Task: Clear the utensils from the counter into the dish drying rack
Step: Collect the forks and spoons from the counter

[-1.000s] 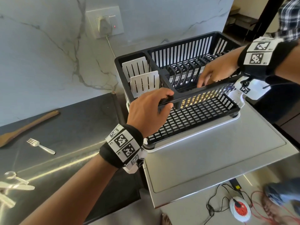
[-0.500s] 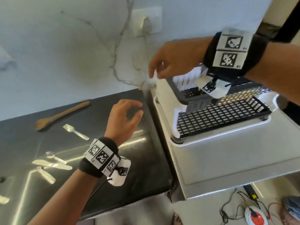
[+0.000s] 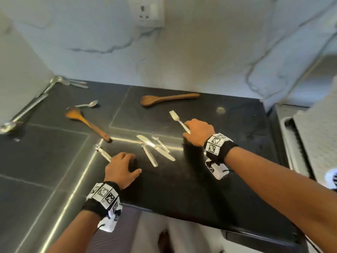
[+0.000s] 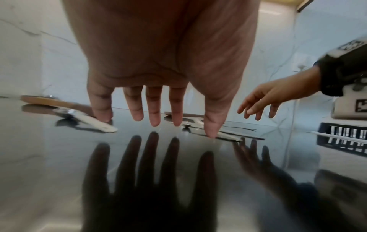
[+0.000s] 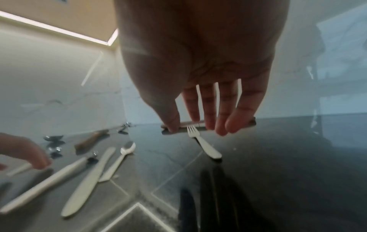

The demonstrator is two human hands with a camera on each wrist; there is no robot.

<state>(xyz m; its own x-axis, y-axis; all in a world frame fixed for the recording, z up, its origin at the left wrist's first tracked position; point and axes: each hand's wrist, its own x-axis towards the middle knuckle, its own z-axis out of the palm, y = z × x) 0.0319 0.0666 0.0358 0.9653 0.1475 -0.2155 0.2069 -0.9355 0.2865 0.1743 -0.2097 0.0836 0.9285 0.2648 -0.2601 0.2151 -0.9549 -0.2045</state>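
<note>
On the glossy black stone bench (image 3: 209, 179) both hands reached down among scattered cutlery. The right hand (image 3: 198, 132) hovered at the handle end of a white plastic fork (image 3: 177, 120); the left hand (image 3: 120, 168) lay beside a white-handled utensil (image 3: 102, 152). Between them lay a white plastic knife (image 3: 155, 147), and a brown wooden spoon (image 3: 167, 99) rested near the marble wall (image 3: 200, 57).

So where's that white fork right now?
In the head view the white fork lies flat on the dark counter, right of centre, its handle end just under the right hand, below the wooden spoon.
</note>
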